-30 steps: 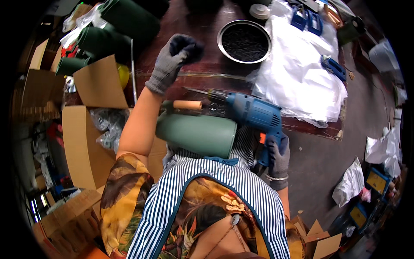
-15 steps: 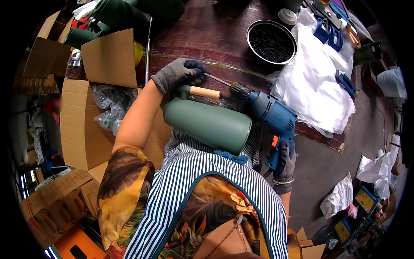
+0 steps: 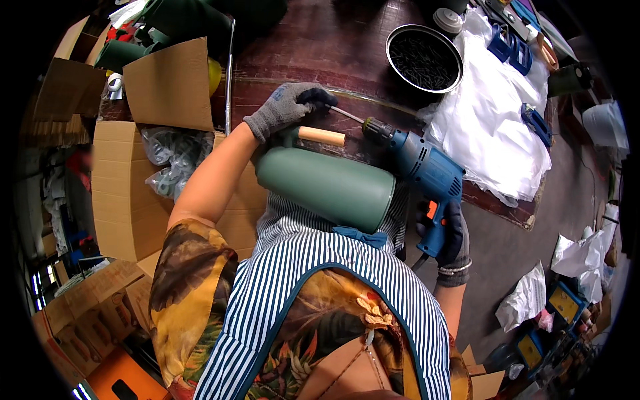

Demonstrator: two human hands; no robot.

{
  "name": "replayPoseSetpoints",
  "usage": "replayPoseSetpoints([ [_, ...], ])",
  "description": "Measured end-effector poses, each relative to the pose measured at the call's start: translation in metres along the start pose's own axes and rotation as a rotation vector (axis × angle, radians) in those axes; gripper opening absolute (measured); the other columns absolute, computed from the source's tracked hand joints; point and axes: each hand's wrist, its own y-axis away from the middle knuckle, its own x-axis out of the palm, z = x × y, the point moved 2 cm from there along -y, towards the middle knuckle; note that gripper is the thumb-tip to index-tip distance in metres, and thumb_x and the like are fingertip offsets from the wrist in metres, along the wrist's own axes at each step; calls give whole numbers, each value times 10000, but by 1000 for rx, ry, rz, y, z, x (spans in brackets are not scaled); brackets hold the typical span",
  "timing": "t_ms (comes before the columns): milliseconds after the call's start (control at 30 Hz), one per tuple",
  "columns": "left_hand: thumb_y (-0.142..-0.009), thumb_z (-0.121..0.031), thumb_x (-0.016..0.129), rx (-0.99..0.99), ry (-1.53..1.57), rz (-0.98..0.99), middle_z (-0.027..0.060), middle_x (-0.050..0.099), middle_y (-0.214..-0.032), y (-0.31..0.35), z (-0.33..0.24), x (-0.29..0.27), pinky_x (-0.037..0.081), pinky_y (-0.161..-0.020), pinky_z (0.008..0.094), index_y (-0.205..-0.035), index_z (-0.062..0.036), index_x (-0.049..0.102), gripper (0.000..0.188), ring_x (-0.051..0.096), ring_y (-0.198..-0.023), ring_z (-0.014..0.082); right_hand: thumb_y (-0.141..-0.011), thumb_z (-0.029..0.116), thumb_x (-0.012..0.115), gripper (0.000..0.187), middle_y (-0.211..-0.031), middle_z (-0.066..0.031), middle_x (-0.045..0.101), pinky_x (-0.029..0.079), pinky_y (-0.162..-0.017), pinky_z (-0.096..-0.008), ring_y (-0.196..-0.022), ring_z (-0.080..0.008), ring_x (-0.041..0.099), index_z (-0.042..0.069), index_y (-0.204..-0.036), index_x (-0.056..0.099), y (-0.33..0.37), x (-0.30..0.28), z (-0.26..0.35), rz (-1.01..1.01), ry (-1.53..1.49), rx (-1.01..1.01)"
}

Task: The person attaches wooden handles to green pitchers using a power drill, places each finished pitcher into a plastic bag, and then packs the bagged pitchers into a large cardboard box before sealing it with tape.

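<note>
Across my lap lies a smooth green cylinder (image 3: 327,187) with a light wooden handle (image 3: 321,137) on its far side. My right hand (image 3: 455,237), in a dark-and-grey glove, is wrapped round the grip of a blue power drill (image 3: 430,170) with an orange trigger. A long thin driver bit (image 3: 348,115) points left from the drill's chuck. At its tip, beyond the wooden handle, my gloved left hand (image 3: 287,110) is closed in a pinch; its fingers cover whatever sits there.
A metal bowl (image 3: 460,67) of small dark screws stands on the dark red table (image 3: 307,47). White plastic bags (image 3: 490,133) lie to its right, with blue tools on them. At left are an open cardboard box (image 3: 113,193) and a metal rod (image 3: 231,80).
My left hand has shifted slightly right and away from me. The drill has moved a little right, and my right hand's fingers now wrap further round its grip.
</note>
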Motion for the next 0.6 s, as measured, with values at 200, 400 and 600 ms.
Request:
replayPoseSetpoints([
  [200, -860, -55, 762, 127, -108, -423, 128, 567, -1390, 39, -21, 2, 464, -1103, 372, -1460, -78, 472, 668, 541, -1300, 218, -1031, 387, 544, 465, -1022, -236, 690, 624, -654, -377, -772, -300, 721, 3, -1294, 529, -3, -7, -4, 41, -271, 76],
  [400, -801, -191, 792, -114, -252, -71, 69, 673, -1155, 61, -22, 17, 506, -992, 362, -1276, -114, 668, 497, 607, -1168, 217, -1025, 457, 525, 534, -979, -204, 685, 579, -592, -321, -684, -277, 675, 11, -1318, 536, 16, -53, 14, 20, -322, 219],
  [600, -799, -105, 730, 50, -358, -136, 79, 652, -1265, 59, -28, 23, 486, -1044, 394, -1288, -108, 655, 495, 586, -1220, 241, -1024, 465, 513, 513, -925, -191, 672, 542, -548, -287, -635, -234, 648, 3, -1242, 567, 21, -82, 36, 42, -158, 211],
])
